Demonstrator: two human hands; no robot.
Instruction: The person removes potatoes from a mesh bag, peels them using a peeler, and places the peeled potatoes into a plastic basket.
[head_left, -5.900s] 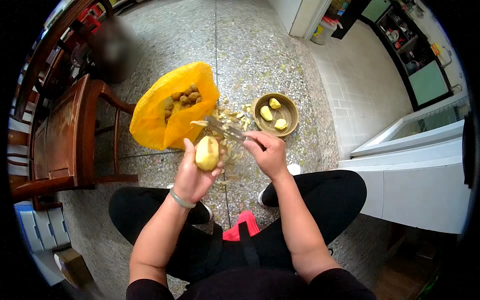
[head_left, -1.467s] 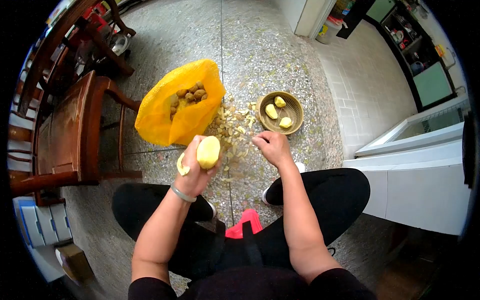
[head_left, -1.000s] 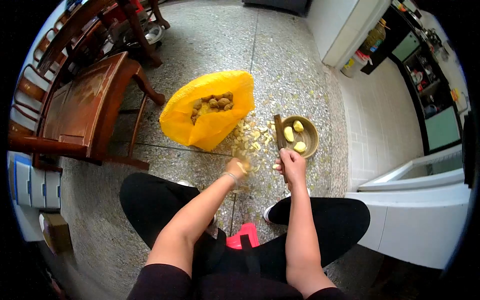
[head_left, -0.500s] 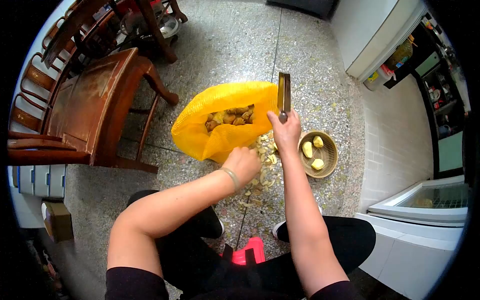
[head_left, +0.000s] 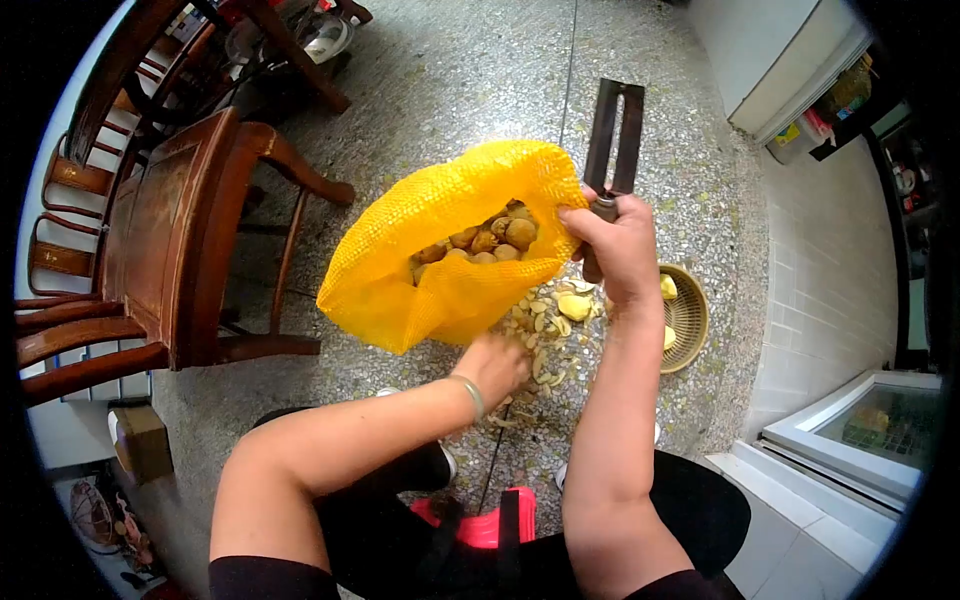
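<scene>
My right hand [head_left: 622,245] is closed round the handle of a peeler [head_left: 628,140] with a long slotted metal blade pointing away from me. Its thumb presses on the right rim of a yellow mesh bag [head_left: 390,240]. Inside the open mouth lie several brown, unpeeled potatoes [head_left: 485,240]. My left hand [head_left: 497,365] is curled at the lower edge of the bag, just over the peelings; its fingertips are hidden and blurred. A peeled potato [head_left: 574,306] lies on the floor among pale peelings [head_left: 545,350], between my hands.
Right of my right forearm stands a round woven-look basket [head_left: 690,345] with peeled potatoes, partly hidden. A wooden chair [head_left: 170,240] is at the left. A pink seat [head_left: 515,515] shows between my legs. At the right is a tiled wall [head_left: 820,270] with a white-framed window [head_left: 850,420] below.
My right hand has come closer with the peeler, raising the bag's right rim; the peeler's slotted face now shows. My left hand has shifted slightly down. The view has also moved.
</scene>
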